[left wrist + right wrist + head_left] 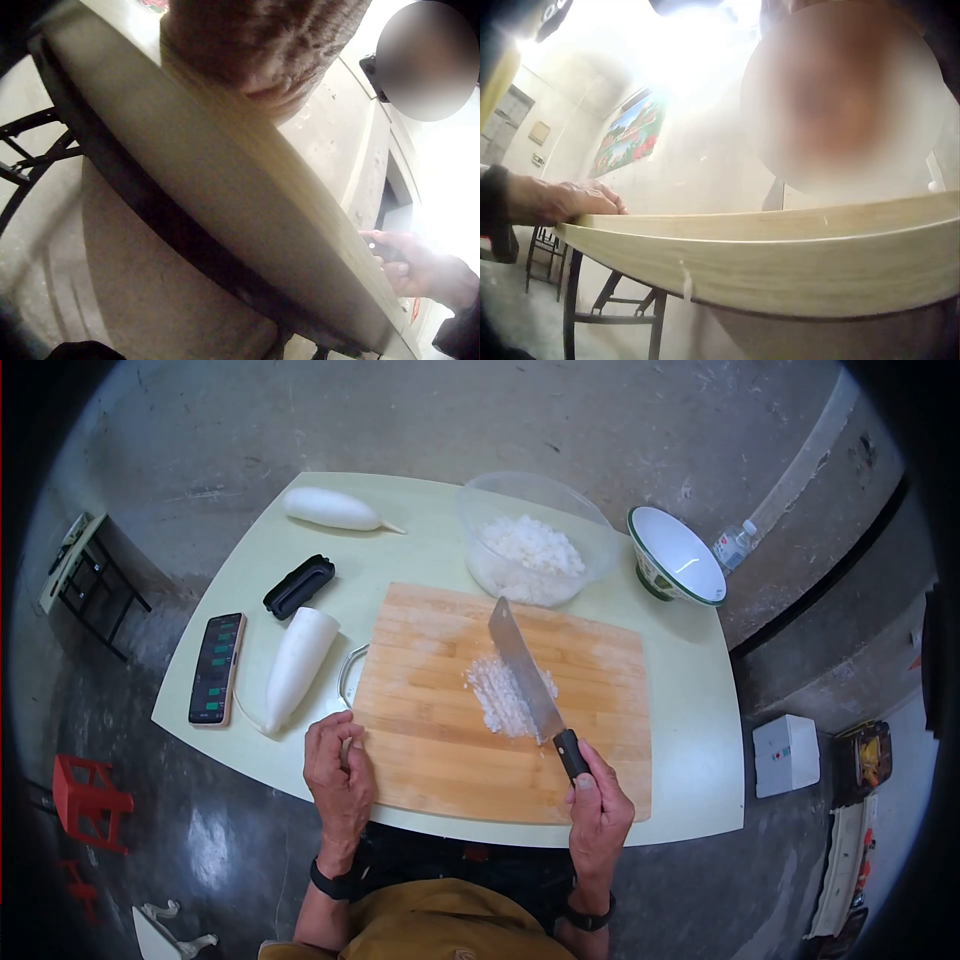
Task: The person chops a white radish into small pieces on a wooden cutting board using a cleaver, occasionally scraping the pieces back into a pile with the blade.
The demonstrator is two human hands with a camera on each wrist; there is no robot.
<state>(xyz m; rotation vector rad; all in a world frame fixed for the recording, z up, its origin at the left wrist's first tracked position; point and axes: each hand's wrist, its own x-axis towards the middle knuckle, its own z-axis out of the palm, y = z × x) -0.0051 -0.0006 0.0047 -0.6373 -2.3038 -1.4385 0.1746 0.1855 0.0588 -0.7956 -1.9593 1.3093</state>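
Note:
My right hand (601,806) grips the black handle of a cleaver (523,663), its blade slanting over a small heap of finely chopped white radish (498,698). The heap lies in the middle of a wooden cutting board (430,750). At the board's front left edge rests my left hand (340,768), fingers loosely curled; the right wrist view shows this left hand (574,201) lying at the board's corner. A cut white radish (300,660) lies left of the board, close to a metal handle (347,672) at its edge.
Behind the board stands a clear plastic bowl (598,545) with chopped white radish inside. To its right is a green-rimmed bowl (685,550). A whole radish (332,508), a black case (299,587) and a phone (216,670) lie on the table's left side.

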